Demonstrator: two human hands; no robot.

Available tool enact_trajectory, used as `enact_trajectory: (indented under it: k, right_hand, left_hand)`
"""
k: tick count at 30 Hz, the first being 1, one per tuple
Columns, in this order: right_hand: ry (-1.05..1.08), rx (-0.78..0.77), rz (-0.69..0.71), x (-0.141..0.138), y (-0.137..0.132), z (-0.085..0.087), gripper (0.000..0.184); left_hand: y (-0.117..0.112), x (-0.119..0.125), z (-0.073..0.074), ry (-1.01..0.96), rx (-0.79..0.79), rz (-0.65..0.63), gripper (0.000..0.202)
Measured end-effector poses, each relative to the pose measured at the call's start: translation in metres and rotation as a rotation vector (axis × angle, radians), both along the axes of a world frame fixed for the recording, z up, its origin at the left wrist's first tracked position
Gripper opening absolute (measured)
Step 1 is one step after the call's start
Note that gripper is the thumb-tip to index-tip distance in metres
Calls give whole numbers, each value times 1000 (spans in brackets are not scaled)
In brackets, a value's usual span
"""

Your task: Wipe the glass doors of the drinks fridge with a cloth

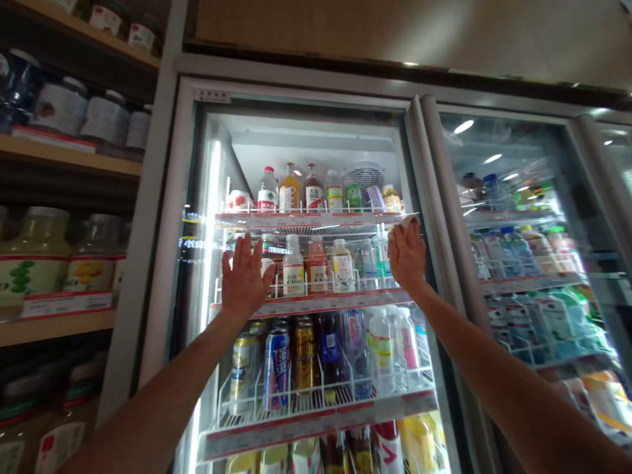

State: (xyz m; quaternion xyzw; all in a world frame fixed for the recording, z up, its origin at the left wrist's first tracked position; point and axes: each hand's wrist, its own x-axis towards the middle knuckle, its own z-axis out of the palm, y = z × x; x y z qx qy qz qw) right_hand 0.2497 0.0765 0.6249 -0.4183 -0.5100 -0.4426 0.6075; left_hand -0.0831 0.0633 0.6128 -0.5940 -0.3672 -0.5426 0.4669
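In the head view a glass door (316, 141) stands closed in front of a lit drinks fridge. My left hand (245, 276) is raised toward the glass at the left, fingers stretched and apart, with nothing in it. Whether its palm touches the pane I cannot tell. Near the door's right edge, my right hand (409, 257) is up against the glass, fingers bent over a small white cloth or tissue (407, 221). Only the cloth's upper part shows past the fingertips. Behind the glass, bottles (293, 266) and cans (277, 368) line wire-fronted shelves.
Right of this door, past the upright metal door handles (437, 197), is a second glass-fronted fridge (528, 263) with bottles. Wooden shelves (59, 329) holding large jars (37, 253) stand close on the left. A brown panel (370, 33) runs above the fridges.
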Motion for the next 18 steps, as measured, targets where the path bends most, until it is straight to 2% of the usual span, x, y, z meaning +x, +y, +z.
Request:
enact_trajectory:
  k: [2,4,6,8,9,12,14,15,18]
  right_hand:
    - [65,19,2,-13,2,3,48]
    - [-93,7,13,-42,1,-2,45]
    - [-361,-25,15,-69,-2,-9,44]
    - [-475,-62,4,-79,-5,-8,44]
    - [-417,-77,-3,-77,-5,-4,45]
    - [-46,-88,12,-67,-3,15,48]
    - [17,-68,46,-74,-2,20,49]
    - [-57,-61,61,-83,-2,18,49]
    - [-489,-73,62,-111,-7,4,47]
  left_hand:
    - [0,0,0,4,-2,5,60]
    - [0,0,1,6,-1,11,60]
    - [0,-1,1,1,-3,20,61]
    - [0,-3,2,0,-15,34,61]
    - [0,-4,1,5,-21,42,60]
    - [0,-8,-2,10,-21,62,59]
    - [0,-10,-5,-9,-3,60,59]
    - [1,-10,-6,-18,5,55,60]
    - [2,-12,-8,-28,21,39,60]
